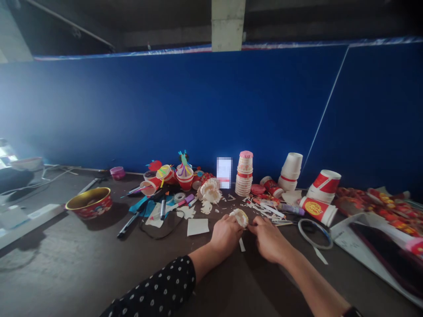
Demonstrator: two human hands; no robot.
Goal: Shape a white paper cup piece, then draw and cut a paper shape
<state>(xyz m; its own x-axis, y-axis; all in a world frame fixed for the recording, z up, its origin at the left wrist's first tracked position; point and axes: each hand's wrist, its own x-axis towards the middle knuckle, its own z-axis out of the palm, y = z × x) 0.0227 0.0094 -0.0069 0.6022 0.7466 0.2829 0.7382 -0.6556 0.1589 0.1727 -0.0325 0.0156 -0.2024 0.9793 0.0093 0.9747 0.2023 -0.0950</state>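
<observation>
**Dotted sleeve and bare forearm meet at a cut paper cup**

Dotted black sleeve [155,286] covers the left forearm at the bottom of the view, and a bare right forearm [313,281] with a dark wristband [352,312] comes in from the lower right. The left hand [226,235] is closed around a cut paper cup [239,217], which sits at its fingertips, frayed and cream-coloured. The right hand [268,240] is curled just beside the cup; whether it is gripping the cup or a scrap, I cannot tell.

Both hands work over the dark tabletop [62,259], well out from the back edge along the blue wall [165,110]. A white paper square [197,227] lies just left of the left hand, and paper scraps [266,209] are strewn ahead of the right.

Along the back edge stand a stack of paper cups [243,174] capped in pink and a tilted stack of white cups [291,171]. A red-and-white cup [184,179] holds colored strips. Another printed cup [319,210] lies on its side, open end toward the right hand's side of the table. A frilled paper flower [210,190] sits left of center.

Toward the left edge, a red bowl [89,207] with a gold inside stands well apart from the hands. Markers [128,224] and a tape roll [179,197] lie between it and the hands. Printed red sheets [373,207] crowd the right end.
</observation>
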